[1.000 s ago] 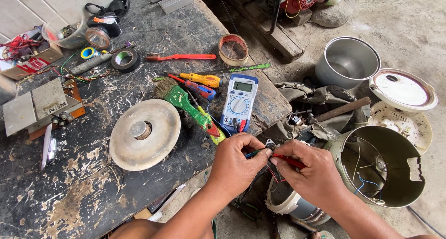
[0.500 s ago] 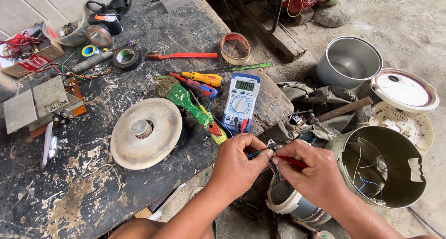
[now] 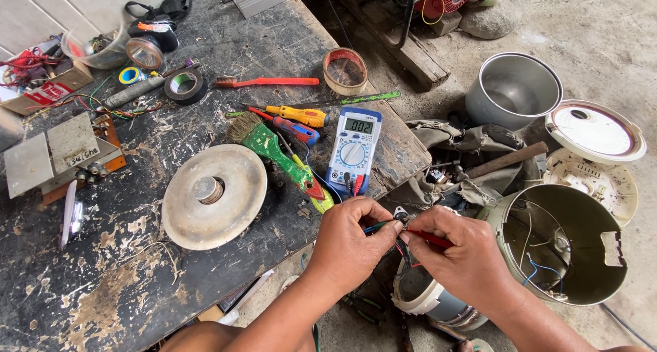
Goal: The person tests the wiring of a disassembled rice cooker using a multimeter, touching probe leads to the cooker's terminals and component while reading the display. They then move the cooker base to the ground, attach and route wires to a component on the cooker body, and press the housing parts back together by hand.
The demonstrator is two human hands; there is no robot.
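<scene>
The left hand [image 3: 352,239] and right hand [image 3: 465,256] meet just off the near edge of the bench [image 3: 82,277], fingertips almost touching. Between them sits a small dark part [image 3: 402,217] with a metal tab. The left fingers pinch it from the 9 o'clock side, together with a thin bluish lead. The right hand pinches a red probe [image 3: 431,238] between thumb and forefinger, its tip laid against the part from 3 o'clock.

At 11 o'clock from the hands a blue-and-white meter [image 3: 354,150] lies face up on the bench, its leads running down toward the fingers. Just at its 9 o'clock lie a green-handled brush [image 3: 277,150] and two screwdrivers [image 3: 298,119] — one yellow, one red and blue. Farther at 9 o'clock rests a round metal plate [image 3: 215,194] with a raised hub. At 12 o'clock from the meter stands a tape roll [image 3: 345,70], with a red-handled tool [image 3: 267,82] at its 9 o'clock.

On the ground at 3 o'clock from the right hand lies an open cooker shell [image 3: 582,256], wires showing inside. At its 12 o'clock lies a white lid [image 3: 594,131], and at 11 o'clock stands a steel pot [image 3: 512,90]. Directly below the hands — at 6 o'clock — sits a round grey-and-white housing [image 3: 428,300], partly hidden by the wrists.
</scene>
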